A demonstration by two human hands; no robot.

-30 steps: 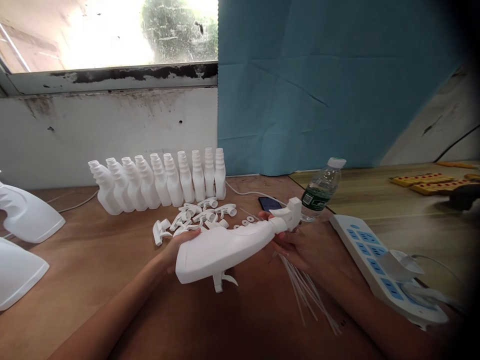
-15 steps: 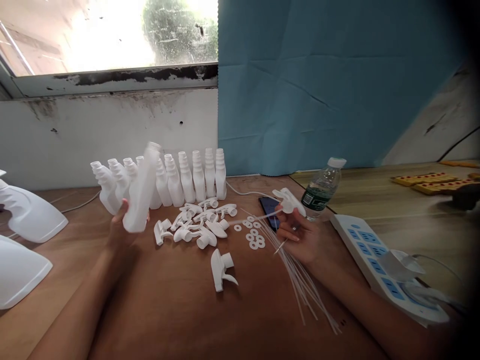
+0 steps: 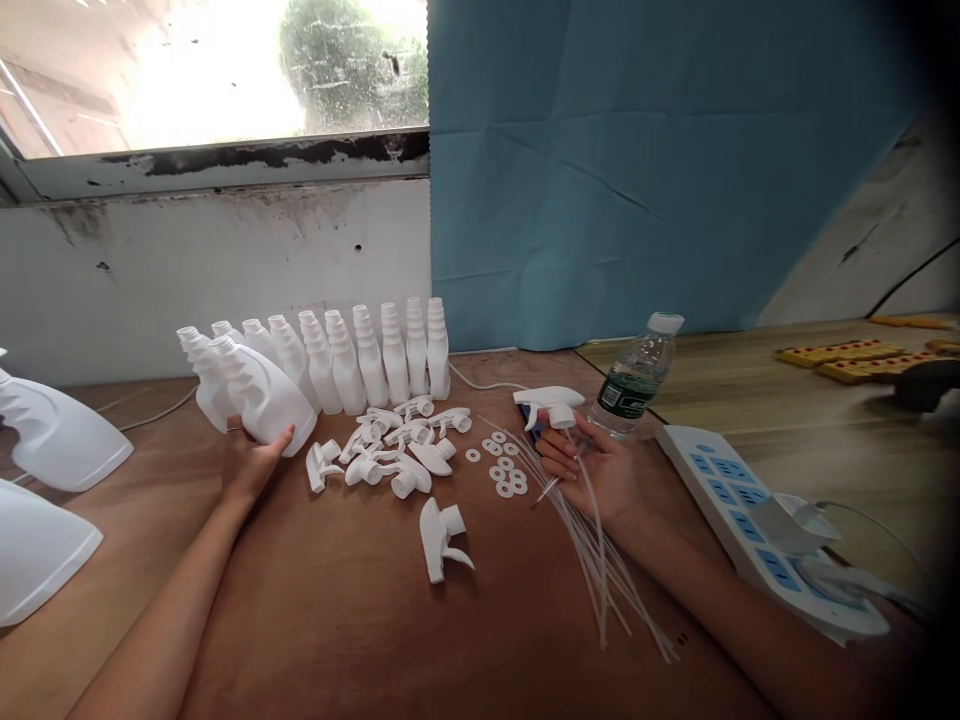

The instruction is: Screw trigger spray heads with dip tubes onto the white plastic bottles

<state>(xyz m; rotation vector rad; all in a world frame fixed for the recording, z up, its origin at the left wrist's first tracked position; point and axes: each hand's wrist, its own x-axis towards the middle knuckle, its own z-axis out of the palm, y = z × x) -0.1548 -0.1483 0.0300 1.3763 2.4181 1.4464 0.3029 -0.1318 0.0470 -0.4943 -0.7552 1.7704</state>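
My left hand (image 3: 251, 465) grips a white plastic bottle (image 3: 261, 395) without a cap, tilted, at the left end of a row of several like bottles (image 3: 352, 355) standing along the wall. My right hand (image 3: 592, 470) holds a white trigger sprayer head (image 3: 547, 402) with its thin tube hanging down across the palm. A heap of white trigger heads (image 3: 390, 450) lies between my hands, and one more trigger head (image 3: 441, 538) lies alone nearer to me. Small white washers (image 3: 501, 465) and a bundle of thin white tubes (image 3: 600, 570) lie by my right hand.
A clear water bottle (image 3: 637, 378) stands right of my right hand. A white and blue power strip (image 3: 750, 520) lies at the right. Two large white bottles (image 3: 45, 480) lie at the left edge. Yellow blocks (image 3: 847, 358) sit far right. The brown table (image 3: 360, 630) meets the wall.
The trigger head has come apart from the bottle. My left hand carried the bottle left and lowered it by the row; my right hand kept the trigger head.
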